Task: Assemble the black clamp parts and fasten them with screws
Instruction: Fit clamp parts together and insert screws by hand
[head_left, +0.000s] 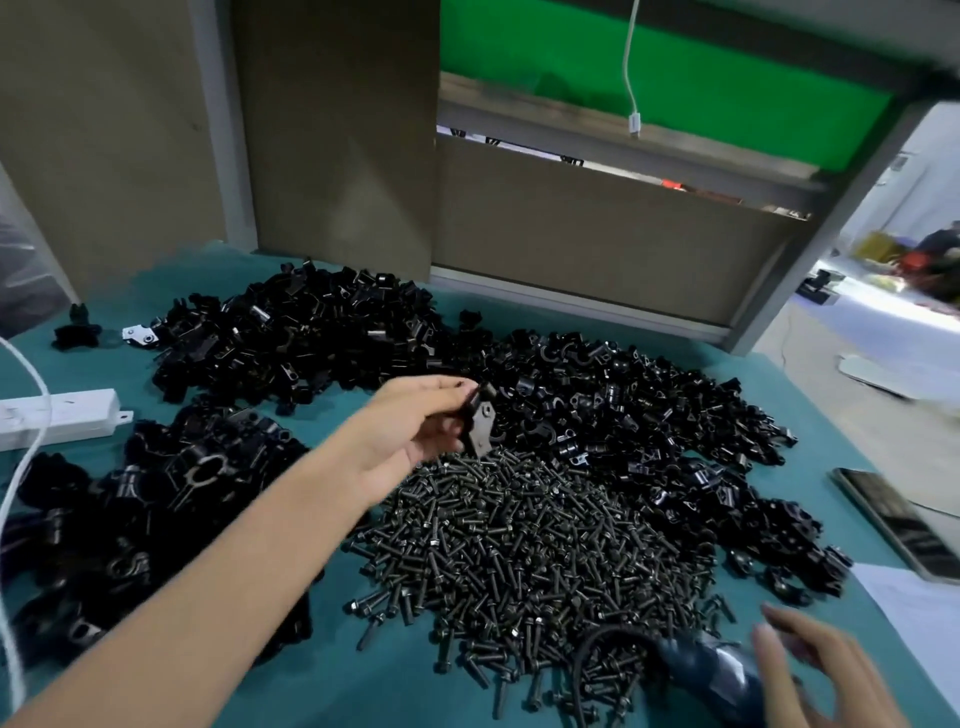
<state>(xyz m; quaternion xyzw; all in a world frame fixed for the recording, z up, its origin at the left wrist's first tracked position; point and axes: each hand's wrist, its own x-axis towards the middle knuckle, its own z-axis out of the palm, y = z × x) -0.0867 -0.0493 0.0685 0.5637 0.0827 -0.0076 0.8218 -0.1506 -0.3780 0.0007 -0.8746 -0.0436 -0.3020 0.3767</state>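
View: head, wide-angle | mount: worn on person's head | facing: forward and down across table (343, 670) | range: close, screw pile (530, 551) centre-frame, partition (597, 234) at top

Soft indoor light, glare far right, right hand (826, 675) blurred, edges bowed

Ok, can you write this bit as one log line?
left hand: pinches clamp part above screw pile | right hand: relaxed, beside blue tool
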